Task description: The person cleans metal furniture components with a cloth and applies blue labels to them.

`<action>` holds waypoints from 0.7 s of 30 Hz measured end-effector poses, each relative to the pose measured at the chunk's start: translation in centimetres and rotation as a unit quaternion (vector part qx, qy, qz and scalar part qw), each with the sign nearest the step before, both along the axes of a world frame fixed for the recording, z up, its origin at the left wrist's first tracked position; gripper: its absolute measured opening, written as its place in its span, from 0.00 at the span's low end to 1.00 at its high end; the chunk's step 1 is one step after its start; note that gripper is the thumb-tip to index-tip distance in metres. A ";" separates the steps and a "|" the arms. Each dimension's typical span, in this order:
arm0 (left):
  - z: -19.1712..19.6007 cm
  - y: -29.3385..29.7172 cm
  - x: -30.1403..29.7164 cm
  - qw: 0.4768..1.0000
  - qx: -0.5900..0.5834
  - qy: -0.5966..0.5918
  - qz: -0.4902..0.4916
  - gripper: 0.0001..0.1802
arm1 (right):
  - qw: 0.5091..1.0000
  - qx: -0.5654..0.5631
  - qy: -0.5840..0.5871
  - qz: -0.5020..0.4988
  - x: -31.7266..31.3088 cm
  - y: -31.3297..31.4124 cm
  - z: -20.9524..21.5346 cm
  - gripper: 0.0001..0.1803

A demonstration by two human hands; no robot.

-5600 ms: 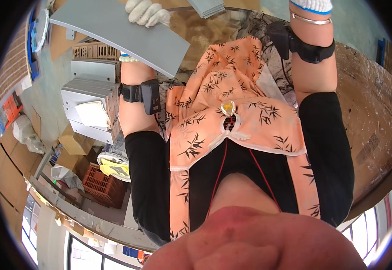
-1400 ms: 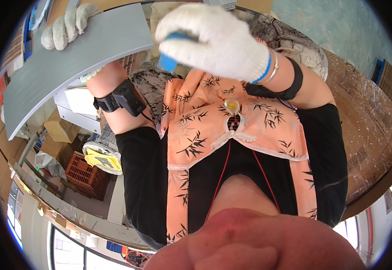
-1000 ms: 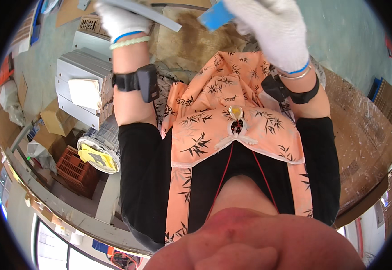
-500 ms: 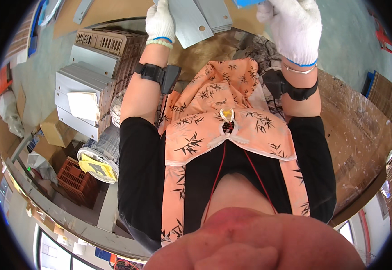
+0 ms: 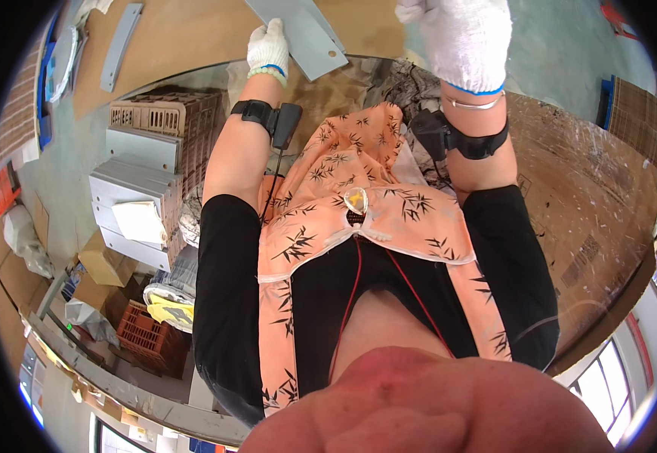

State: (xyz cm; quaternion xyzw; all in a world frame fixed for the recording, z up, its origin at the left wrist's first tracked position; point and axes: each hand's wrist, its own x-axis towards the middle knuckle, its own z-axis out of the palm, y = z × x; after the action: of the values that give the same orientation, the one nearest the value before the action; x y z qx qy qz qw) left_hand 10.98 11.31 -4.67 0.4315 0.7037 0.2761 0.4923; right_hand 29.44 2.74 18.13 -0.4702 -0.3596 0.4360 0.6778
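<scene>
My left hand (image 5: 268, 47), in a white knit glove, is closed at the left edge of a flat grey panel (image 5: 306, 38). The panel has a round hole near its near end and runs out of the top of the view. Another grey edge shows along its right side. My right hand (image 5: 470, 45), also gloved in white, is raised to the right of the panel, apart from it. Its fingers look curled, but the upper edge cuts them off, so what they hold does not show.
A narrow grey strip (image 5: 122, 47) lies on the brown board at the far left. Left of me, a stack of grey panels (image 5: 136, 177) bears a white paper (image 5: 138, 222), beside a brown plastic crate (image 5: 158, 113). A red-brown crate (image 5: 147, 336) stands lower. Cardboard (image 5: 578, 189) lies right.
My right hand has moved left and up, and the blue thing at its fingers is out of view. The left hand has shifted slightly down. Panels seen farther right no longer show.
</scene>
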 end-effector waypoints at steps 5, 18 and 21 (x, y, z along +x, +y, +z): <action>-3.7 1.9 -1.5 0.996 0.061 0.055 -0.037 0.32 | 1.000 -0.002 0.020 0.007 -1.0 -0.6 -0.6 0.07; -5.4 1.3 -1.2 0.985 0.078 0.124 -0.092 0.31 | 0.999 0.002 0.055 0.000 -0.3 -1.3 -0.8 0.08; -6.4 0.7 -2.0 0.982 0.113 0.106 -0.106 0.30 | 0.999 -0.030 -0.043 -0.004 -1.0 -1.9 -0.1 0.11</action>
State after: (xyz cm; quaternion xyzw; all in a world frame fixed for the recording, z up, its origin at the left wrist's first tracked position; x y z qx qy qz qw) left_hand 9.02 12.03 -11.06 0.5835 0.6664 0.2529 0.3892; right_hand 28.39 0.84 18.05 -0.5101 -0.3733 0.4234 0.6490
